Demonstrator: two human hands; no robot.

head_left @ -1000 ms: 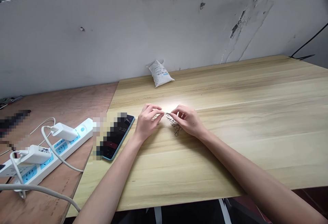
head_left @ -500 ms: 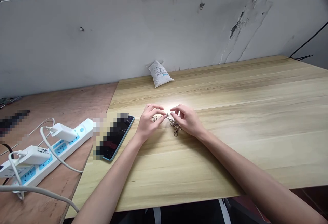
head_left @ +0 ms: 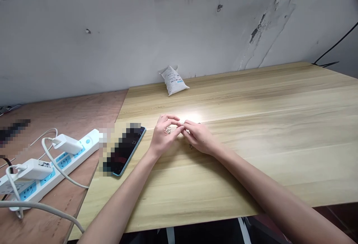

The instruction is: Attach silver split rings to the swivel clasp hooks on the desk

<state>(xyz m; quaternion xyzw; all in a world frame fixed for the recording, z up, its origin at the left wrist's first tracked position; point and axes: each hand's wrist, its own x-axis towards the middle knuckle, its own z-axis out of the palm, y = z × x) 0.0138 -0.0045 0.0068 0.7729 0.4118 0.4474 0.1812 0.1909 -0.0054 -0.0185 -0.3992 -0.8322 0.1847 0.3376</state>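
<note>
Both of my hands meet over the middle of the light wooden table (head_left: 251,117). My left hand (head_left: 163,136) is pinched on small metal rings (head_left: 168,130), thumb against fingertips. My right hand (head_left: 200,138) is closed in a pinch on a small metal clasp at the end of a bunch of metal clasps (head_left: 191,146), most of which lies hidden under its palm. The fingertips of the two hands touch at the bright spot of light on the table.
A phone (head_left: 125,150) with a lit screen lies left of my left hand. A white power strip (head_left: 53,160) with plugged chargers and cables sits on the darker board at left. A small white bag (head_left: 173,81) leans by the wall.
My right hand has slid left onto the bunch of clasps and now covers most of it. The fingertips of both hands have come together.
</note>
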